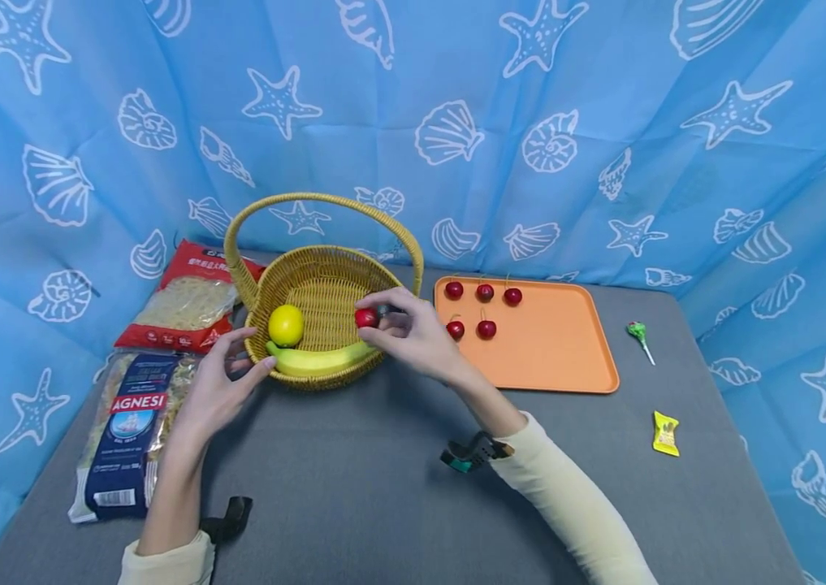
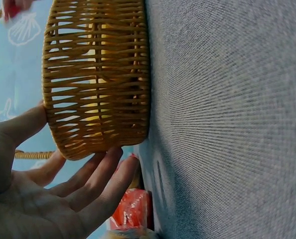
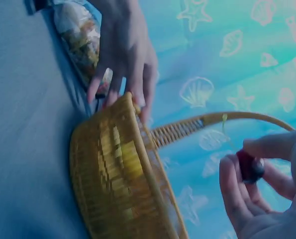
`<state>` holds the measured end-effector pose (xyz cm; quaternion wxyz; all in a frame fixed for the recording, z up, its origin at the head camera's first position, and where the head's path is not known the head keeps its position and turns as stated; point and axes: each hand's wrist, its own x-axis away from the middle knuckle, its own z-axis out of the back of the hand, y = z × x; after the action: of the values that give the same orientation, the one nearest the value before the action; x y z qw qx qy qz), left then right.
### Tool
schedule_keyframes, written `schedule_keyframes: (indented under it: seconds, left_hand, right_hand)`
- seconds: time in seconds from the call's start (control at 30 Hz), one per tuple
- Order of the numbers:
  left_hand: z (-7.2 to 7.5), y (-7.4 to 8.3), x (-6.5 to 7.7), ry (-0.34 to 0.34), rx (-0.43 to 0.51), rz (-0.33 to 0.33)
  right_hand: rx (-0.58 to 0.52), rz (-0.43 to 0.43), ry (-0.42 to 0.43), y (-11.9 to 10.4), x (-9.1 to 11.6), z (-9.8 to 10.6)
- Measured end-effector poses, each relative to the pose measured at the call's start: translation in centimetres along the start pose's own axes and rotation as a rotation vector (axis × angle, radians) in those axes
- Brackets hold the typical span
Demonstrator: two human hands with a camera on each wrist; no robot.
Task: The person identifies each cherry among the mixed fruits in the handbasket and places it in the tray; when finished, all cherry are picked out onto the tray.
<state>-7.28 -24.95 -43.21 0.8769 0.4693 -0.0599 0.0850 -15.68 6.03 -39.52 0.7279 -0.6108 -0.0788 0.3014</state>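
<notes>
A yellow wicker basket [image 1: 325,379] with a tall handle holds a round yellow fruit [image 1: 286,326] and a banana [image 1: 321,360]. Over the basket's right side my right hand [image 1: 413,329] pinches a red cherry [image 1: 365,318] between thumb and fingertips. In the right wrist view that cherry [image 3: 247,164] looks dark, its thin stem pointing up. My left hand [image 1: 218,390] holds the basket's left end. The left wrist view shows its thumb on the rim and its fingers [image 2: 95,181] along the woven wall. Several more cherries [image 1: 486,329] lie on an orange tray [image 1: 544,349].
Left of the basket lie a red bag [image 1: 186,301] and a blue AGNESI pasta bag [image 1: 131,431]. Right of the tray are a green-wrapped lollipop [image 1: 639,337] and a yellow-wrapped candy [image 1: 665,433]. A blue curtain [image 1: 383,106] hangs behind the grey table [image 1: 354,487].
</notes>
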Motion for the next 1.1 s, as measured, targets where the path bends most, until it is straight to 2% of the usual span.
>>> schedule_keyframes:
  seconds: [0.07, 0.17, 0.27, 0.33, 0.5, 0.6, 0.7, 0.87, 0.97, 1.1]
  left_hand:
    - [0.0, 0.0, 0.0, 0.001, -0.001, 0.0]
    - [0.0, 0.0, 0.0, 0.001, 0.0, -0.001]
    - [0.0, 0.1, 0.0, 0.004, -0.003, 0.0]
    - [0.0, 0.1, 0.0, 0.007, -0.006, -0.001]
    - [0.0, 0.1, 0.0, 0.004, -0.008, -0.002]
    - [0.0, 0.1, 0.0, 0.0, -0.008, 0.002]
    - [0.0, 0.1, -0.1, -0.002, -0.01, 0.006]
    - [0.0, 0.1, -0.1, -0.003, -0.018, 0.005]
    - [0.1, 0.2, 0.1, -0.006, -0.03, 0.007]
    - [0.3, 0.3, 0.2, -0.015, -0.045, 0.001]
  right_hand:
    - [0.004, 0.032, 0.018, -0.1, 2.1, 1.9]
    - [0.081, 0.057, 0.081, 0.5, 4.7, 5.0]
    - [0.154, 0.034, 0.159, 2.1, 6.6, 8.1]
    - [0.196, -0.004, 0.208, 3.5, 7.6, 10.0]
    - [0.303, -0.173, 0.294, 7.1, 9.3, 13.6]
    - [0.329, -0.252, 0.313, 8.7, 9.9, 14.8]
    - [0.365, -0.288, 0.339, 9.9, 10.1, 15.4]
    - [0.545, -0.326, 0.386, 11.1, 10.1, 16.1]
    - [0.599, -0.35, 0.382, 11.5, 10.0, 16.4]
    - [0.606, -0.371, 0.354, 11.6, 9.9, 16.6]
